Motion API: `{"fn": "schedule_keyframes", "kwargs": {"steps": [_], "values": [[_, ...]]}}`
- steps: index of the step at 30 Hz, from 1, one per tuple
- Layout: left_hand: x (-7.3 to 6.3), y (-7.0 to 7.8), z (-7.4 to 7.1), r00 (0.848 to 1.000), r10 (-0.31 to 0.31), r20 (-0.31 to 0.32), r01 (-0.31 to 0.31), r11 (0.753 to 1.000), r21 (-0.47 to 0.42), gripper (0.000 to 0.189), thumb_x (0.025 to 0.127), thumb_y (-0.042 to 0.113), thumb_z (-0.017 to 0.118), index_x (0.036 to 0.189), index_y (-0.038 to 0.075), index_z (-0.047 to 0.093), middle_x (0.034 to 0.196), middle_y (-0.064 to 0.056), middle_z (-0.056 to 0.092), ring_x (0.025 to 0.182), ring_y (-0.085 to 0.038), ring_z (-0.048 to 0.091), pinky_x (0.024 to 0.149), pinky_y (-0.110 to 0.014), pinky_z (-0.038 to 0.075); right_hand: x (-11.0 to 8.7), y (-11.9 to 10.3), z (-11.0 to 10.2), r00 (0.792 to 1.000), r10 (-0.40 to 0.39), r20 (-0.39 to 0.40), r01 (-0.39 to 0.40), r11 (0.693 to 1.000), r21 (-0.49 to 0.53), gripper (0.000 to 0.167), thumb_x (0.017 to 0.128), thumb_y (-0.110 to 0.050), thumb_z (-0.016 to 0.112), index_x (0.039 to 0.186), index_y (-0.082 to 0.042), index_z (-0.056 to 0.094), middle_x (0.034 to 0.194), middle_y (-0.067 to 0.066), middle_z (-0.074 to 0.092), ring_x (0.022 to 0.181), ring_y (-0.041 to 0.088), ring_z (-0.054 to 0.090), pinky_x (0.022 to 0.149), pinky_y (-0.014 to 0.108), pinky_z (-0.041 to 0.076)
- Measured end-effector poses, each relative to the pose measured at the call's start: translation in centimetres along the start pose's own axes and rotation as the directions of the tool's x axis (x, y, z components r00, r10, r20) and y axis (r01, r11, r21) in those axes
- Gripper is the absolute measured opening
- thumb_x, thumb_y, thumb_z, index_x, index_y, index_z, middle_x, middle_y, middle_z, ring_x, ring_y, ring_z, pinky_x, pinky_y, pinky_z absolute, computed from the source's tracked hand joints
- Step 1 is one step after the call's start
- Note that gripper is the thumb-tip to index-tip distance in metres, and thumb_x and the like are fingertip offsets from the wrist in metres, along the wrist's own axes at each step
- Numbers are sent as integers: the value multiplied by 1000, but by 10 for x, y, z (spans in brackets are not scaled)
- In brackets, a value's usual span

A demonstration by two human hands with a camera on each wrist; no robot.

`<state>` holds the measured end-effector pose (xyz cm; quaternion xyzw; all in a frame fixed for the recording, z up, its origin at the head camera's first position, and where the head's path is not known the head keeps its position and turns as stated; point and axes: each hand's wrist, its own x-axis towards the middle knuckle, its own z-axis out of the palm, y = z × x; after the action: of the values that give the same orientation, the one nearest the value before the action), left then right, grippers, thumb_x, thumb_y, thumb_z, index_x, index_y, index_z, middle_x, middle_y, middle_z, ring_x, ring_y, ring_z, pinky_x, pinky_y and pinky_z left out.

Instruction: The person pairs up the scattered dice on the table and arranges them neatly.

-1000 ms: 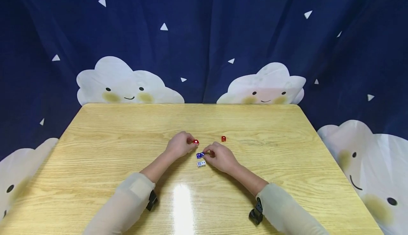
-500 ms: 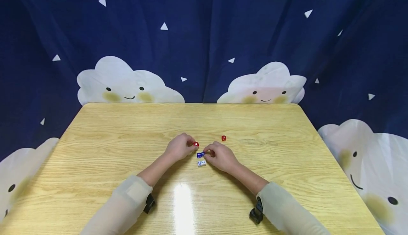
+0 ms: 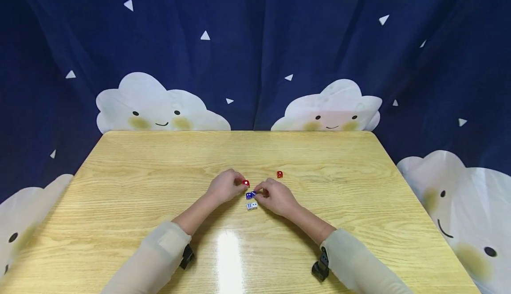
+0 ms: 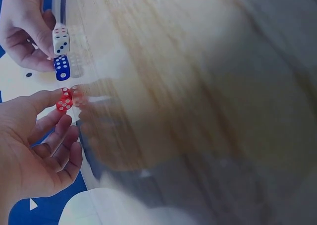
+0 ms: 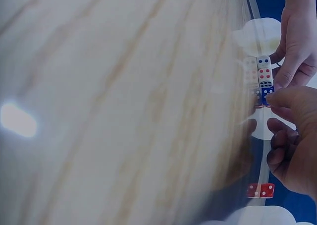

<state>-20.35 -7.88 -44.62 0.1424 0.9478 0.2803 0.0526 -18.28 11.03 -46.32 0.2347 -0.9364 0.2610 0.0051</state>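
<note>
Shifted toward the blue dice [image 3: 249,195]: one red die [image 3: 246,183], pinched by thumb and finger of the left hand [image 3: 226,186], presumably for fine control. Right hand [image 3: 276,196]: grips one blue die [image 3: 253,194], apparently steadying both. White dice [image 3: 249,206]: just beside them.

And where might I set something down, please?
The table is bare along its far edge, left of the left hand and right of the lone red die. Crowded near the right hand: blue dice, white dice, held red die.
</note>
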Motion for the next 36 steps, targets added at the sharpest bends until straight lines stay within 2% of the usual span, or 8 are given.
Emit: {"fn": "schedule_keyframes", "kwargs": {"steps": [7, 18, 26, 36], "values": [[1, -1, 1, 1000, 8, -5, -8, 1000, -1, 13, 83, 26, 71, 87, 15, 72, 86, 0, 63, 77, -11, 55, 67, -30, 46, 0, 1, 1, 999, -22, -27, 21, 1000, -21, 14, 80, -22, 71, 92, -14, 70, 70, -6, 52, 60, 4, 43, 53, 18, 35], [0, 1, 1, 1000, -4, 17, 4, 1000, 2, 15, 84, 28, 69, 89, 14, 71, 84, 0, 61, 74, -12, 53, 65, -29, 45, -1, 1, 1, 1000, 12, -17, -12, 1000, -2, 19, 81, -23, 71, 96, -13, 70, 74, -5, 52, 63, 4, 44, 56, 19, 38], [0, -1, 2, 1000, 2, 4, -2, 1000, 16, 16, 84, 28, 69, 88, 13, 71, 83, -1, 61, 73, -12, 53, 65, -30, 45, -4, 5, -1, 999, 21, -40, -21, 1000, -3, 15, 80, -24, 72, 92, -15, 70, 76, -4, 55, 65, 5, 46, 58, 19, 40], [-1, 0, 1, 1000, 0, 3, 0, 1000, 7, 18, 83, 29, 69, 90, 12, 71, 82, 0, 61, 73, -12, 53, 64, -29, 45, -8, 17, -13, 993, 92, -73, -91, 996, 16, 13, 82, -23, 71, 92, -16, 71, 79, -5, 56, 70, 6, 50, 64, 24, 43]]}}
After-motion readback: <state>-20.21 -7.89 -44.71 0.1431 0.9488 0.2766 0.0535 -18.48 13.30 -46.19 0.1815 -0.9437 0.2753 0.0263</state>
